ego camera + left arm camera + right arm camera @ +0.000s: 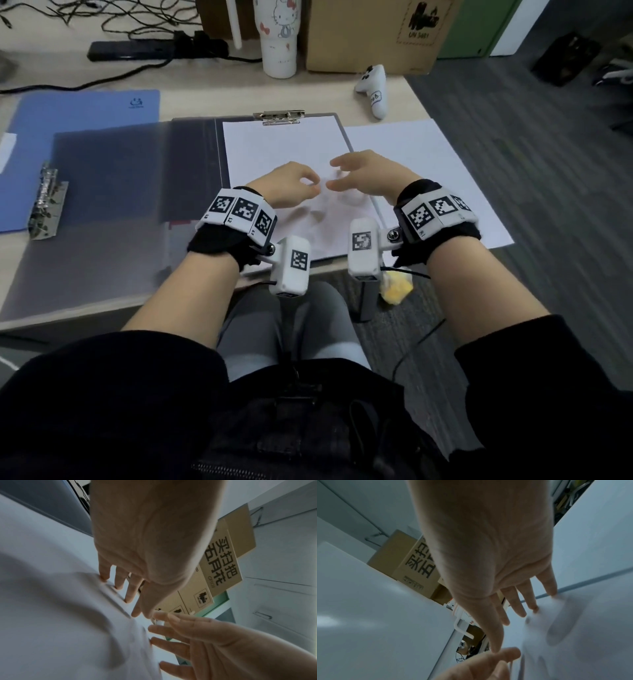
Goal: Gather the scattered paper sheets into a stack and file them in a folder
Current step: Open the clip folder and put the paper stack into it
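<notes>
1. The white paper sheet on the grey open clip folder [274, 150] lies directly beneath both hands, its top edge just under the metal clip [279, 117] at the far end. Its long axis runs away from the person.
2. A second white paper sheet [421, 164] lies to the right, partly tucked under the first and hanging past the folder's right edge and, it seems, past the worktop edge too. The right hand [363, 171] is the nearer one to it.
3. The left hand [287, 183] hovers low over the clipped sheet, fingers [104, 572] spread and loosely bent, their tips touching or just off the paper; it holds nothing.
4. The right hand's fingers [547, 582] are likewise apart and nearly straight, tips at the paper, gripping nothing.
5. Judged from this, the coming move is a sideways pull of the right-hand sheet leftward, to square it with the one under the clip.
6. The pale wooden worktop [394, 99] also carries a blue plastic folder [78, 137] at far left, a white cartoon-printed tumbler [279, 37], a white game controller [373, 90], a brown cardboard box [376, 34] and black cables [113, 20]. Grey carpet lies to the right.
</notes>
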Demonstrator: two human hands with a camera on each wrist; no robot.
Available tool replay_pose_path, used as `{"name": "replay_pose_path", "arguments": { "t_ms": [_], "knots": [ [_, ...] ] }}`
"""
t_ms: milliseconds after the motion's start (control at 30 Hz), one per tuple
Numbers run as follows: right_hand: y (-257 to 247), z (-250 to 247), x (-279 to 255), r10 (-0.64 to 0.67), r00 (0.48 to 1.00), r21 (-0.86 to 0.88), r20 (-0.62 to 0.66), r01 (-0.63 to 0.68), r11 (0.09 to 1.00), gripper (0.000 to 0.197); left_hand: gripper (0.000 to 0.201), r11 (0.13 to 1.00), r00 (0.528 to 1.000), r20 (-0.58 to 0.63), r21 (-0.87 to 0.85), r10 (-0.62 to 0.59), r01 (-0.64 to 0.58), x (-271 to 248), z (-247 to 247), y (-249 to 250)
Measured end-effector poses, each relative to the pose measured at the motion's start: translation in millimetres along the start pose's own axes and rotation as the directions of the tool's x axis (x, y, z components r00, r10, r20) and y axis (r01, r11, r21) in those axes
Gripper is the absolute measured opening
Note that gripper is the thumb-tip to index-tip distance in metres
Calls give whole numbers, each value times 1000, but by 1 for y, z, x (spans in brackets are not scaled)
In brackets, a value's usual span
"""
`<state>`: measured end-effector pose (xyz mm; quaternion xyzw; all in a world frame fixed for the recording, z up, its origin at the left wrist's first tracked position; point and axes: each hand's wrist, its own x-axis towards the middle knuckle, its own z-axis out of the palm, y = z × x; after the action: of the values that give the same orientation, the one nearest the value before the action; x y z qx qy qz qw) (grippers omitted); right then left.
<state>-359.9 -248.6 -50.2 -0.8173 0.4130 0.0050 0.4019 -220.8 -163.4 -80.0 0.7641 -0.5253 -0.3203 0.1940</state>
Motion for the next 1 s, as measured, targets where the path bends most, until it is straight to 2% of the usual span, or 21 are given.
{"name": "replay_pose_path", "arguments": {
  "t_ms": [100,200,267,333,400,500,600,667,767,833,933,1000],
  "knots": [
    [15,-1,-15,10,992,143,-125,8,990,50,34,998,998,22,-1,65,-65,-2,16,20],
    [36,-2,-25,40,951,185,-305,18,983,37,32,994,993,46,-19,105,-104,1,34,38],
    [54,-2,-30,76,885,182,-459,10,983,30,32,993,991,58,-27,120,-118,5,45,48],
    [71,-1,-36,118,794,165,-596,-23,986,30,33,992,990,67,-35,127,-125,8,54,57],
    [88,-2,-42,163,723,140,-672,-92,986,34,34,990,988,77,-25,138,-136,12,63,65],
    [112,-4,-47,243,667,84,-705,-261,962,43,37,988,983,97,12,154,-156,17,74,75],
    [128,-8,-47,346,670,29,-656,-436,899,60,37,986,982,91,10,166,-168,23,81,81],
    [135,-13,-47,419,676,32,-606,-506,862,75,37,986,984,61,-13,167,-167,27,84,84],
    [140,-20,-48,444,675,73,-589,-503,861,85,35,987,990,17,-81,143,-141,33,87,86],
    [141,-22,-48,414,667,89,-619,-464,881,82,36,984,993,6,-140,114,-112,36,89,85],
    [142,-25,-48,375,656,114,-656,-404,908,78,50,970,996,12,-228,86,-81,38,90,81],
    [142,-28,-50,347,646,104,-680,-384,918,74,38,953,996,7,-292,91,-85,41,90,79]
  ]
}}
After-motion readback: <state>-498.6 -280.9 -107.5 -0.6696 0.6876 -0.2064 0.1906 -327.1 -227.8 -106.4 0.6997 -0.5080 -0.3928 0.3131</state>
